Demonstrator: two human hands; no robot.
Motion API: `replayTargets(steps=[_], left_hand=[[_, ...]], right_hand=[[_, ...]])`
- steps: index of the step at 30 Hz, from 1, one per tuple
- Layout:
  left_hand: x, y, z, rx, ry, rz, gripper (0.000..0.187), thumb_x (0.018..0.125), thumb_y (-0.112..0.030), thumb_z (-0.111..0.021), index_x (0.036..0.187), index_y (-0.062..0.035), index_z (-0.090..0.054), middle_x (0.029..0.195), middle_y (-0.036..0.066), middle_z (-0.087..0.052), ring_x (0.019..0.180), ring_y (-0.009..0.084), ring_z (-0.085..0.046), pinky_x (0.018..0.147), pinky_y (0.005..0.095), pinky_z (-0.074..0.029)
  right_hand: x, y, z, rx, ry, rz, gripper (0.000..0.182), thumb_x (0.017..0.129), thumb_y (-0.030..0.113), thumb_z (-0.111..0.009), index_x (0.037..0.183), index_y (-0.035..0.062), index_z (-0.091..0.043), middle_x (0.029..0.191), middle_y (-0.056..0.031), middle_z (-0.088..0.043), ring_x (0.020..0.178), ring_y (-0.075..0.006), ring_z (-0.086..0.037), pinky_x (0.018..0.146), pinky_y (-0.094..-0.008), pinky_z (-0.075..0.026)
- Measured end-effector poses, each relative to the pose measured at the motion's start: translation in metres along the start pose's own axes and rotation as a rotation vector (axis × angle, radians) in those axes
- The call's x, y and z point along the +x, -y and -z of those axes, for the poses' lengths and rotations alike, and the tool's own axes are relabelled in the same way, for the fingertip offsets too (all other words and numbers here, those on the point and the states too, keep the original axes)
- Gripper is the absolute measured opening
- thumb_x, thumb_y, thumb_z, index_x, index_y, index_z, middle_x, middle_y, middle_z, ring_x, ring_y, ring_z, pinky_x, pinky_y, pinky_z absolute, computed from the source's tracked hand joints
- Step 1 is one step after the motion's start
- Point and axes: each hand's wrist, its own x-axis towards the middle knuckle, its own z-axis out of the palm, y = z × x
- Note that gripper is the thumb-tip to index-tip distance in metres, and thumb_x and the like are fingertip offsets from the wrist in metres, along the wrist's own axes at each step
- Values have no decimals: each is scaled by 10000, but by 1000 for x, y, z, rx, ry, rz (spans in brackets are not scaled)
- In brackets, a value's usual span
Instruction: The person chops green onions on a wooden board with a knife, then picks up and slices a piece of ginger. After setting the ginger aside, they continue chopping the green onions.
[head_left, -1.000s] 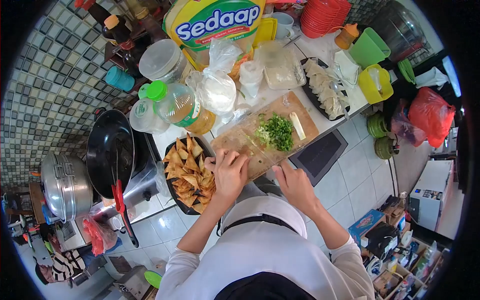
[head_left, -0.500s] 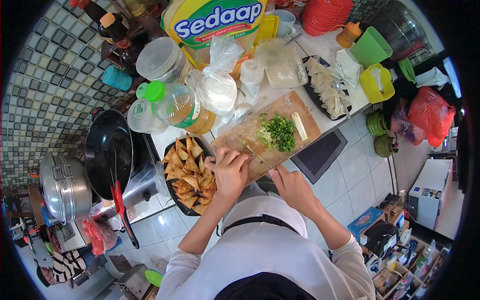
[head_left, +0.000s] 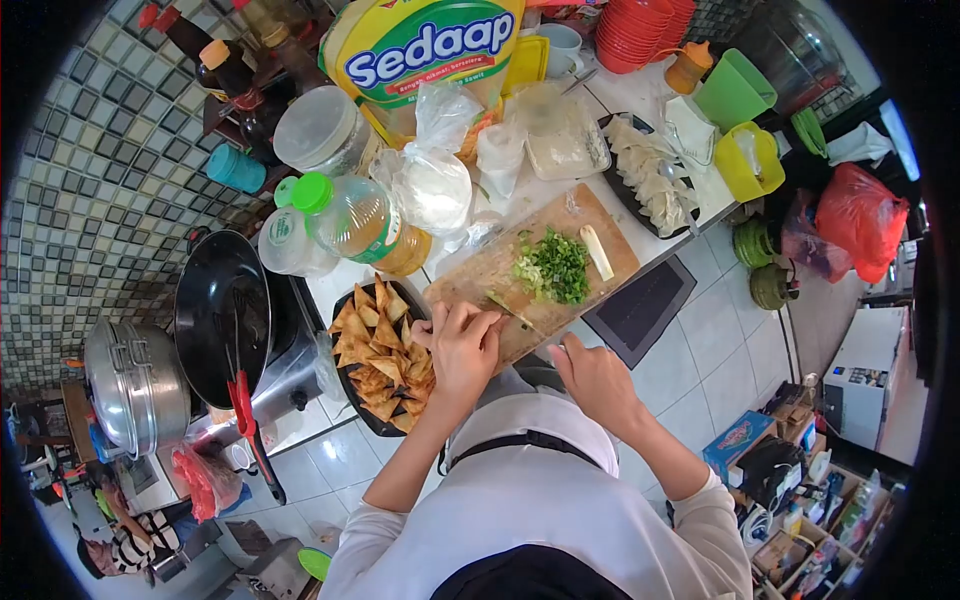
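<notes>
Mosaic-tiled wall (head_left: 100,170) down the left side; beside it a white worktop (head_left: 640,95), packed with food and containers. On the stove (head_left: 297,385) at the left, a black wok (head_left: 215,310), with a lidded metal steamer pot (head_left: 140,385) further left. Toward the back, a big yellow Sedaap pouch (head_left: 440,62).

At the front edge, on a slant, a wooden cutting board (head_left: 562,213). Close by its left end, a black dish (head_left: 372,418) piled with fried wontons (head_left: 382,350); past its right end, a black plate (head_left: 632,208) of pale folded dumplings (head_left: 652,178). Behind the board, a green-capped plastic bottle (head_left: 358,222), partly filled with yellow liquid.

Left hand (head_left: 462,345) down on the board's left part, fingers bent and bunched together; cannot tell about any hold beneath the fingertips. Right hand (head_left: 595,380) closed around the mostly hidden handle of a knife (head_left: 541,333), its thin blade angled over the board toward the left fingertips.

On the board's right half, a heap of chopped spring onion (head_left: 560,268); just right of it, a short white stalk (head_left: 597,252).
</notes>
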Motion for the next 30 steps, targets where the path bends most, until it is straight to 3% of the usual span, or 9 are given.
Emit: replayTargets(steps=[6, 11, 15, 17, 20, 30], left_hand=[[-2, -1, 3, 1, 1, -21, 71, 738, -113, -710, 786, -158, -682, 767, -34, -531, 831, 189, -487, 769, 428, -252], [-3, 4, 0, 12, -27, -51, 74, 733, -105, -712, 769, -157, -673, 748, -30, -536, 830, 191, -489, 772, 430, -257], [-3, 5, -1, 26, -24, -50, 74, 727, -108, -716, 749, -154, -663, 731, -32, -532, 827, 187, -490, 772, 427, -258], [-2, 6, -1, 52, -54, -71, 119, 667, -105, -756, 726, -154, -664, 708, -56, -539, 788, 164, -499, 756, 398, -245], [-3, 4, 0, 8, -31, -42, 88, 711, -115, -731, 733, -151, -654, 712, -32, -519, 805, 178, -490, 766, 424, -259], [-1, 5, -1, -15, -38, -43, 94, 702, -107, -731, 744, -157, -665, 703, -37, -521, 796, 185, -489, 751, 420, -257]], right_hand=[[11, 6, -6, 53, -74, 37, 331, 964, 326, -464, 886, 9, -517, 555, -227, -572, 532, -423, -589, 475, -494, -470], [6, 9, 0, 212, -33, -72, 324, 970, 281, -458, 836, -10, -511, 571, -249, -540, 595, -455, -557, 550, -519, -426], [1, 8, -2, 213, 5, -62, 318, 971, 275, -455, 850, -14, -507, 569, -245, -536, 585, -455, -550, 549, -513, -423], [0, 7, -6, 215, 14, -24, 312, 972, 272, -452, 859, -14, -506, 565, -254, -528, 577, -454, -547, 538, -511, -419], [-1, 13, -6, 191, -14, -38, 299, 971, 263, -460, 861, -11, -506, 558, -260, -526, 567, -450, -552, 527, -512, -422], [14, 21, -10, 57, -7, -16, 331, 965, 288, -475, 867, -27, -511, 547, -248, -543, 552, -442, -567, 502, -499, -443]])
